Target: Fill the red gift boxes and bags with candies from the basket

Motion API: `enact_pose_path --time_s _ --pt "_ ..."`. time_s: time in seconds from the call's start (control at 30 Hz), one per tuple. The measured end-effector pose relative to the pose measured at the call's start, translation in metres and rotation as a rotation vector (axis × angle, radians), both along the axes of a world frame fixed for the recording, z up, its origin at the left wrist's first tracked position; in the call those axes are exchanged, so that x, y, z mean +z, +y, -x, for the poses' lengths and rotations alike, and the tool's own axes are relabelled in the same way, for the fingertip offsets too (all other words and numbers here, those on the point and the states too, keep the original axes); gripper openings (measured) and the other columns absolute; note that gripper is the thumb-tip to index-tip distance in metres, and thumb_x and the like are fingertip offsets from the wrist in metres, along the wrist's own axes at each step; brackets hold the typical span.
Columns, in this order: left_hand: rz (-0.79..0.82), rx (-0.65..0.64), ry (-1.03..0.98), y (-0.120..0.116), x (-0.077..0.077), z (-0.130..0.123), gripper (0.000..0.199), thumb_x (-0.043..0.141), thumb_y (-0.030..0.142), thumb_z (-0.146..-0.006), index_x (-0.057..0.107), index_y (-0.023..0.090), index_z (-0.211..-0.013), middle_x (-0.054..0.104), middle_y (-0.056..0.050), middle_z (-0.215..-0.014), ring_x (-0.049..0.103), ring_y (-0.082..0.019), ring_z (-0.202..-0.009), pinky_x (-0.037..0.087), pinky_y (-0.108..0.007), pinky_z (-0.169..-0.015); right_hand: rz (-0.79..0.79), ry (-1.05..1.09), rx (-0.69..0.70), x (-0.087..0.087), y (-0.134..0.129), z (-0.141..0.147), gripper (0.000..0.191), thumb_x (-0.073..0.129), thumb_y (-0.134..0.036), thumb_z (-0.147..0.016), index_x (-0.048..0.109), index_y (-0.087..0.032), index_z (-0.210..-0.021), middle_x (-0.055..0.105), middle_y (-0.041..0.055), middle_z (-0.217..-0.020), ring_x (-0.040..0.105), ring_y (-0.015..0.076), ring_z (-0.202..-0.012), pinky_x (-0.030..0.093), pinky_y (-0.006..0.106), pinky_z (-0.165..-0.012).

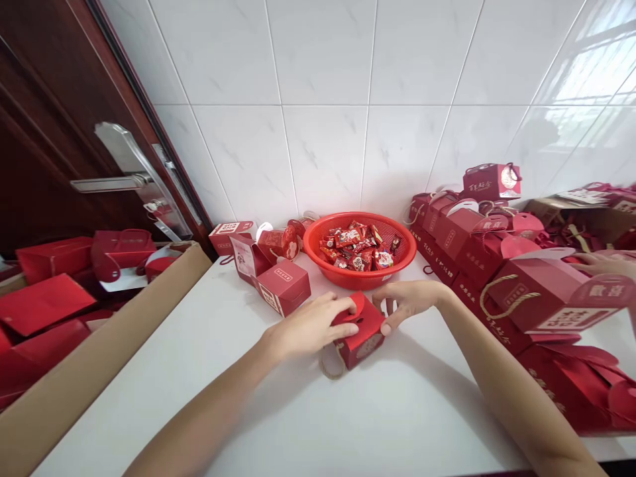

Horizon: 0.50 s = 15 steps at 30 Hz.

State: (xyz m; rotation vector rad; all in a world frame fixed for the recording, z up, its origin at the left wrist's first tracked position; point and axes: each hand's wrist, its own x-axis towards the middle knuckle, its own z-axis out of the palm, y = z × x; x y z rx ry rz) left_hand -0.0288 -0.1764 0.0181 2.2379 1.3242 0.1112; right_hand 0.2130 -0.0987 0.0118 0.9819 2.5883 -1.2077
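I have the left hand (324,322) and right hand (410,299) gripping a small red cardboard box (366,326), fingers narrow, closure apparently unfinished; stacked red cardboard boxes (460,235) look done, red-wrapped sweets (355,246) remain.

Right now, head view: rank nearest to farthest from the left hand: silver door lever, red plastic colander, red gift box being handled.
From the left hand:
1. Red gift box: right under its fingertips.
2. Red plastic colander: beyond it, by the tiled wall.
3. Silver door lever: far left.
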Motion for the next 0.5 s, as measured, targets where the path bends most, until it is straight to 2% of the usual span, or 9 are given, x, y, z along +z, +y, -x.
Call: enact_pose_path --time_s 0.1,0.23,0.37,0.5 --pt "-0.027 -0.012 0.001 0.011 0.003 0.011 0.034 0.048 0.048 -0.094 0.060 0.027 -0.119 0.064 -0.006 -0.114 0.059 -0.027 -0.107 0.043 -0.034 -0.088 0.115 0.120 -0.066 -0.006 0.004 0.003 0.051 0.082 -0.059 -0.061 0.059 -0.015 -0.072 0.063 0.0008 -0.073 0.057 0.0132 -0.070 0.045 0.024 -0.064" --pt "0.031 -0.061 -0.092 0.023 0.005 0.017 0.035 0.055 0.046 -0.091 0.063 0.023 -0.115 0.068 -0.005 -0.112 0.061 -0.024 -0.103 0.045 -0.029 -0.085 0.291 0.318 -0.194 -0.006 0.000 0.009 0.047 0.085 -0.047 -0.060 0.051 -0.016 -0.066 0.057 -0.0034 -0.062 0.050 0.0085 -0.057 0.041 0.022 -0.054" --pt "0.052 -0.027 -0.139 0.028 0.003 0.017 0.039 0.062 0.048 -0.084 0.067 0.023 -0.113 0.068 -0.005 -0.113 0.061 -0.025 -0.105 0.046 -0.029 -0.087 0.313 0.470 -0.268 -0.004 -0.003 0.011 0.038 0.084 -0.037 -0.064 0.053 -0.016 -0.069 0.055 -0.0051 -0.058 0.041 0.0047 -0.050 0.032 0.019 -0.046" --pt "-0.010 0.055 -0.120 0.025 0.003 0.014 0.041 0.065 0.049 -0.080 0.071 0.027 -0.114 0.068 -0.005 -0.107 0.060 -0.027 -0.108 0.048 -0.032 -0.091 0.326 0.534 -0.303 -0.003 -0.004 0.011 0.039 0.083 -0.042 -0.065 0.055 -0.015 -0.070 0.057 -0.0029 -0.059 0.046 0.0064 -0.050 0.035 0.021 -0.048"
